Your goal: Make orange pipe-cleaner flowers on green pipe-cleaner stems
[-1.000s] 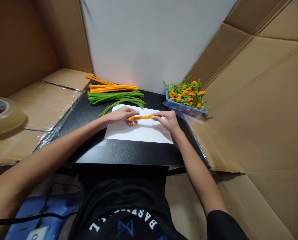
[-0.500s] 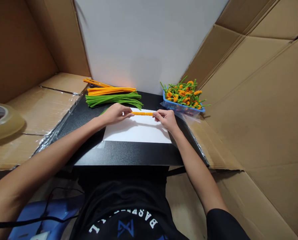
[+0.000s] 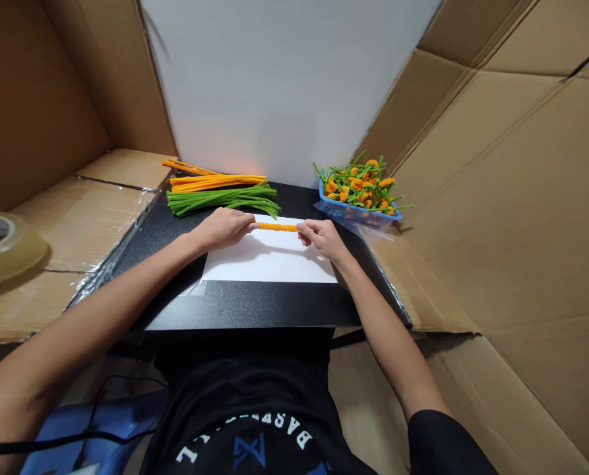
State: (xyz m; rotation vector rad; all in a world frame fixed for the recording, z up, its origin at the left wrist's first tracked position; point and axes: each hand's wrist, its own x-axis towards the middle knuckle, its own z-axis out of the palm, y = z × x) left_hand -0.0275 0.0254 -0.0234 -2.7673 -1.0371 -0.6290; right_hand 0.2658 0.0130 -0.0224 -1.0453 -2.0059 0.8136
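I hold a ridged orange strip straight between my two hands, just above the far part of a white sheet on a black surface. My left hand pinches one end of the strip, its fingers bunched together; my right hand grips the other end between thumb and fingers. Shadows of both hands fall across the white sheet below. Behind my left hand lies a bundle of green stems, with a bundle of orange stems just beyond it, near the pale wall. Beyond my right hand, at the surface's far right corner, a blue basket brims with orange flower heads on green stalks. A wide roll of clear tape rests on cardboard at far left, well apart from my hands.
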